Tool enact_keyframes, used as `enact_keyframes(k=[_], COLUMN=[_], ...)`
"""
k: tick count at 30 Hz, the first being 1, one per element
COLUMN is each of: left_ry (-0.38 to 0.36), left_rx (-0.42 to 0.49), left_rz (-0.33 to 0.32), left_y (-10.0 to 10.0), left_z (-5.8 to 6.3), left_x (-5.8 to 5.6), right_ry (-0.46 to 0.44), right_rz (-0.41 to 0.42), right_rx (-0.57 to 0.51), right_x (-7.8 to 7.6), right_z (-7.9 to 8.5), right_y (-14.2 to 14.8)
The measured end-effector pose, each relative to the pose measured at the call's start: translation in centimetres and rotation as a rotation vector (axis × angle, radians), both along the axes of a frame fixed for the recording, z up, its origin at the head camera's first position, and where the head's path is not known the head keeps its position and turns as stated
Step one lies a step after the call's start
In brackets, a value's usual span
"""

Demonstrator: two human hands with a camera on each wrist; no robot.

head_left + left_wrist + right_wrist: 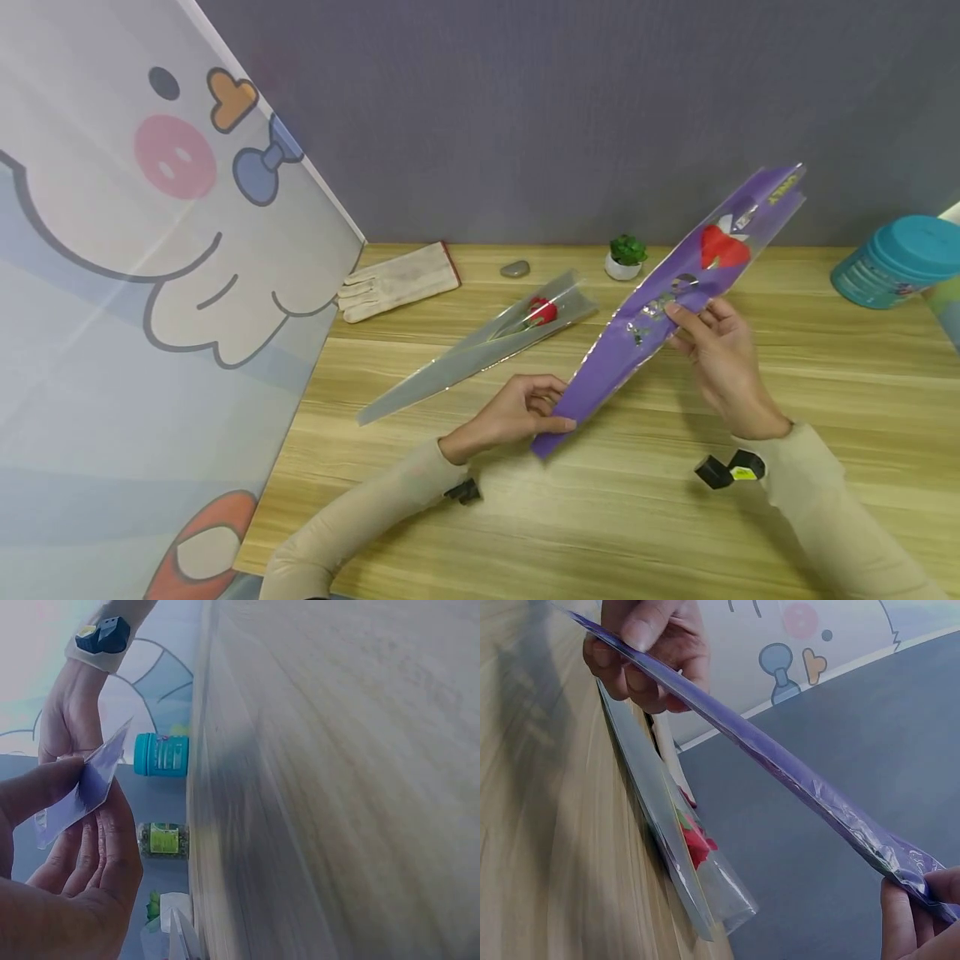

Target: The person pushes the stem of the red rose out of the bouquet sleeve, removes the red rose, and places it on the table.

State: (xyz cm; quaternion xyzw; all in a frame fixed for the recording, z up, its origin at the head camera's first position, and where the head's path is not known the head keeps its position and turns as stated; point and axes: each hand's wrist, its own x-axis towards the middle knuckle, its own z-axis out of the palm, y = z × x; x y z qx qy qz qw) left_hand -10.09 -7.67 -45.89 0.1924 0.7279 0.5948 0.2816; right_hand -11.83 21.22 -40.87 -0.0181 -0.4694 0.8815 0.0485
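Note:
A purple flower sleeve [600, 371] with a clear front is held up at a slant over the table, a red flower [723, 247] showing through its wide upper end. My left hand [517, 408] pinches its narrow lower tip between thumb and fingers. Further up, my right hand [723, 367] grips the sleeve's edge below the flower, thumb on the front. In the right wrist view the purple sleeve [780, 761] appears nearly edge-on, stretched between both hands. A grey flower sleeve [442, 367] with a red rose [542, 312] lies on the table, left of the purple one.
Along the back lie a white work glove [401, 282] and a grey stone [515, 268]. Beside them stand a small potted plant [624, 257] and, far right, a teal tub [896, 260]. The left wrist view also shows a green-labelled jar [163, 840]. Walls border the back and left.

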Motion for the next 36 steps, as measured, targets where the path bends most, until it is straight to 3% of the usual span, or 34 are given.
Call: enact_keyframes(k=[11, 27, 36], left_ry=[-0.049, -0.056, -0.094], left_rx=[0.050, 0.079, 0.088], left_rz=[-0.004, 0.005, 0.016], left_y=[-0.1, 0.2, 0.4], left_z=[-0.1, -0.3, -0.6], left_x=[0.2, 0.6, 0.7], right_ry=[0.015, 0.004, -0.014], right_rz=[0.002, -0.003, -0.013], right_rx=[-0.034, -0.017, 0.073], right_x=[-0.2, -0.1, -0.1], right_z=[0.3, -0.5, -0.7], right_y=[0.7, 0.4, 0.3])
